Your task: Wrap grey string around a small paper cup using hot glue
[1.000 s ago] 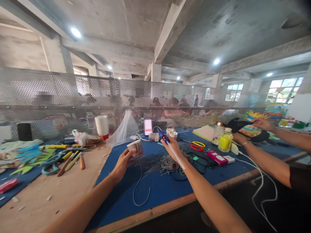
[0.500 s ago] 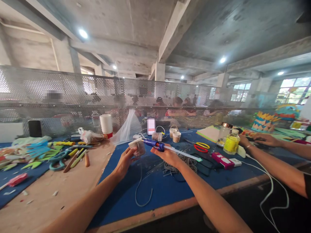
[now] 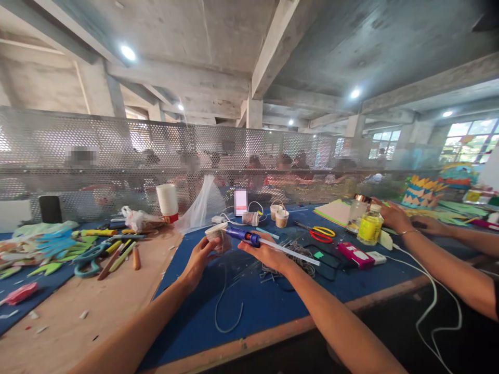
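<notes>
My left hand (image 3: pixel 202 255) is closed round a small cord-wrapped cup (image 3: pixel 219 238), tilted above the blue mat (image 3: pixel 195 322). A grey cord (image 3: pixel 223 306) hangs from the cup and curls on the mat. In my right hand (image 3: pixel 268 253) is a blue glue gun (image 3: pixel 244 236), its nozzle at the cup's rim. A long white glue stick (image 3: pixel 290 252) sticks out of the gun's rear, over my wrist. Beyond it lies a tangle of grey cord (image 3: pixel 300 259).
Scissors (image 3: pixel 322 235), small cups (image 3: pixel 281 218), a pink box (image 3: pixel 354 255) and a yellow bottle (image 3: pixel 370 226) stand behind. Another person's arms (image 3: pixel 440 259) reach in from the right. Tools (image 3: pixel 88 259) and paper cups (image 3: pixel 167 200) are at left.
The glue gun has tilted and its nozzle now meets the cup's rim. The glue stick's rear end has swung lower, uncovering a green scrap. The view has shifted slightly.
</notes>
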Tool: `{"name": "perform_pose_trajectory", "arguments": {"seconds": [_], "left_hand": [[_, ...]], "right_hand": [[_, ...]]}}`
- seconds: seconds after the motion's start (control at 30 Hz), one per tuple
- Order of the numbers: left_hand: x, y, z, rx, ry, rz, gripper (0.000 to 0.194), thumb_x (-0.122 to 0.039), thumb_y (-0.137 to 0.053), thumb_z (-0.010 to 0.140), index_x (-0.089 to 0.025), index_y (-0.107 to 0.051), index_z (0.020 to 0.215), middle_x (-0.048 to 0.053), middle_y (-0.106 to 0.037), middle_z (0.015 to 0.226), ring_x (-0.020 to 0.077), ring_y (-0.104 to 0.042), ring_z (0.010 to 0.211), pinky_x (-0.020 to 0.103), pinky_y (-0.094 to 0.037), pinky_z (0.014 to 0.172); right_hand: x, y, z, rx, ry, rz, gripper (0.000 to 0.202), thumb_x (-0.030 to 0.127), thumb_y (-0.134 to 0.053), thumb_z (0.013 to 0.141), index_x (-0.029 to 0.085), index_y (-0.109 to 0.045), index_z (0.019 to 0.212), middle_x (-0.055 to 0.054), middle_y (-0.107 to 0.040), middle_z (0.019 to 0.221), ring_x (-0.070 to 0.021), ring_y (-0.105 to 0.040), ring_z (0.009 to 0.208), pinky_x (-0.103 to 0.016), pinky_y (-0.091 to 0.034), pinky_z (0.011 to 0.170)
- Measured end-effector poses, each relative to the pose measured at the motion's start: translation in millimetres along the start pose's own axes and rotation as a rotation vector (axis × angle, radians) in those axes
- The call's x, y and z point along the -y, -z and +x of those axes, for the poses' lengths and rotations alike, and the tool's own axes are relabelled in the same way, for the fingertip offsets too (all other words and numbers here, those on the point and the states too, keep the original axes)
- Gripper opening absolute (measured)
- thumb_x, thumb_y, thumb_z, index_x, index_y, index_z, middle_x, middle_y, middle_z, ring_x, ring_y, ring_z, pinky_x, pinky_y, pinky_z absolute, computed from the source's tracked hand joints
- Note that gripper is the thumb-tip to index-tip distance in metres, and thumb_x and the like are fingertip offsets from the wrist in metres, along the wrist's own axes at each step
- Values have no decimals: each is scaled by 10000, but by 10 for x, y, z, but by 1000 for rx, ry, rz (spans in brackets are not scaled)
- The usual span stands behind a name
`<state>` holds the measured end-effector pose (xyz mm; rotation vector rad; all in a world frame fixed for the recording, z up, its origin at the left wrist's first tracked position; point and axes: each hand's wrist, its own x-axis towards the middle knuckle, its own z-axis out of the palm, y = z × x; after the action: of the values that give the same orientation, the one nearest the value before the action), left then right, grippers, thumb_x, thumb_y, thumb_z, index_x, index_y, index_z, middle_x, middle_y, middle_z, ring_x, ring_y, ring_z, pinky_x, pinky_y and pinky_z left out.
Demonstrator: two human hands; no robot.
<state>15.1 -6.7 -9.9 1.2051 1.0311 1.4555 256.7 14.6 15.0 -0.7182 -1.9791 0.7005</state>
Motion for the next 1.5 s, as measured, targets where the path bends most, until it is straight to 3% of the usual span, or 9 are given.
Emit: {"name": "perform_pose_trajectory", "arguments": {"seconds": [0.27, 0.73, 1.07, 1.5], "left_hand": [[37, 21, 18, 3, 2, 18, 610, -581, -790, 808, -202, -708, 1279, 129, -778, 1232, 334, -720, 1170, 476, -531, 1039], [41, 8, 27, -17, -8, 43, 647, -629, -823, 752, -204, -737, 1232, 129, -800, 1184, 334, -747, 1115, 427, -572, 961], [25, -2, 0, -23, -12, 57, 616, -620, -820, 764, -204, -742, 1212, 127, -797, 1204, 341, -750, 1121, 441, -560, 984], [-20, -37, -27, -22, -23, 55, 595, -614, -822, 762, -224, -752, 1207, 110, -800, 1186, 328, -744, 1104, 413, -570, 933]], "right_hand": [[22, -15, 0, 1, -13, -24, 352, 550, -737, 912, 200, -728, 872, -8, -736, 828, -176, -650, 766, -269, -484, 699], [38, -32, 4, -10, 30, -118, 368, 555, -735, 918, 221, -649, 789, 17, -632, 743, -156, -549, 699, -255, -413, 634], [-14, -61, -5, -50, 103, -311, 384, 585, -697, 960, 213, -679, 867, 2, -574, 911, -140, -579, 762, -255, -445, 715], [-29, -66, -18, -65, 125, -337, 422, 599, -684, 963, 213, -630, 802, 1, -562, 891, -149, -568, 765, -258, -436, 702]]}}
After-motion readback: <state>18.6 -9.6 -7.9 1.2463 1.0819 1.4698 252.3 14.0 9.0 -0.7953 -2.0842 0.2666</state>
